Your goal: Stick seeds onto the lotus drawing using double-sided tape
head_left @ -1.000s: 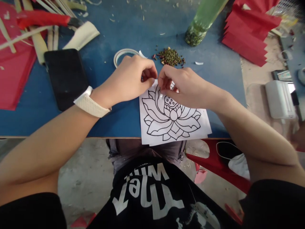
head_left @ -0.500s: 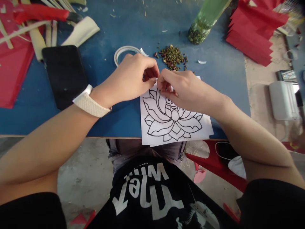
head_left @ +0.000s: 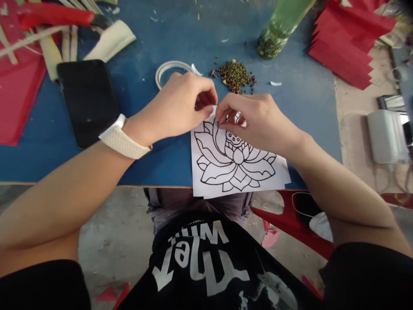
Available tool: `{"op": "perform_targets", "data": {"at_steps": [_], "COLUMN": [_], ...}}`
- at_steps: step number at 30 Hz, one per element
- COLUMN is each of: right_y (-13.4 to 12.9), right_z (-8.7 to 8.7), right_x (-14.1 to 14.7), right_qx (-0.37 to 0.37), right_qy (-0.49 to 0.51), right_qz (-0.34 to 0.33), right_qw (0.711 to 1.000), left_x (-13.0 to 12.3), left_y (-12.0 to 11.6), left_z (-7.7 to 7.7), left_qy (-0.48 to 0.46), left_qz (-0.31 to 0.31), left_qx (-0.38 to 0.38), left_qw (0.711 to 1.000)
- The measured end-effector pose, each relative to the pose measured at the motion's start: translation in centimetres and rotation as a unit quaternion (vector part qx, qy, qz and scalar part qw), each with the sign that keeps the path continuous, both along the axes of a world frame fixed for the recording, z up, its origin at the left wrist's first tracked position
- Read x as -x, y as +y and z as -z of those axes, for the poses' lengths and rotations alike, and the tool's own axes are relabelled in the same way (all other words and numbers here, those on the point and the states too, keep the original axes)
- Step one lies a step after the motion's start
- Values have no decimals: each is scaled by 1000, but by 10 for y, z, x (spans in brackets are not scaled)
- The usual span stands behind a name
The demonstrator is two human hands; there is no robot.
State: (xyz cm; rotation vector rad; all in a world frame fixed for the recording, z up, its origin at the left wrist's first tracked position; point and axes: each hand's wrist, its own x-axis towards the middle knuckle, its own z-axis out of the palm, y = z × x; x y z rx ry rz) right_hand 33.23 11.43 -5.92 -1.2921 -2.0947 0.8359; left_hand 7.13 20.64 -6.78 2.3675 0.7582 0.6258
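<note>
White paper with a black-outlined lotus drawing (head_left: 216, 174) lies at the table's front edge, another sheet showing beneath it. Over its top left corner is my left hand (head_left: 183, 101), fingers curled and closed; what they hold, if anything, is hidden. Close beside it, my right hand (head_left: 251, 118) is above the upper part of the drawing, thumb and fingertips pinched together on something too small to make out. Just beyond the hands lies a pile of green and reddish beans (head_left: 237, 76). A roll of tape (head_left: 158, 75) rests behind my left hand.
On the blue table (head_left: 155, 168), a black phone (head_left: 87, 101) lies left, near wood pieces and a red-handled tool (head_left: 58, 16). A green bottle (head_left: 279, 32) stands at the back. Red folded paper (head_left: 345, 47) and a white charger (head_left: 387, 135) are at right.
My right hand has shifted slightly right, uncovering more of the drawing's centre. My left hand keeps nearly the same place and pose.
</note>
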Motion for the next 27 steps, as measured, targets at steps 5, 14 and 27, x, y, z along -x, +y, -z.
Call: {"op": "perform_targets", "data": {"at_steps": [5,14,27], "right_y": [3,3,-1], "right_z": [4,3,2], "right_x": [-4,-3,4], "right_qx": [-7,-15,-8], "right_qy": [28,29,29], "right_qz": [26,74,104], "right_qw": [999,997,994], "left_x": [1,8,13], "left_y": [0,0,10], "left_z": [1,-11,6], "left_qy": [-7,25,68], "left_qz": [16,112,164], "left_qx": [3,31,-20], "left_qw": [1000,993,984]}}
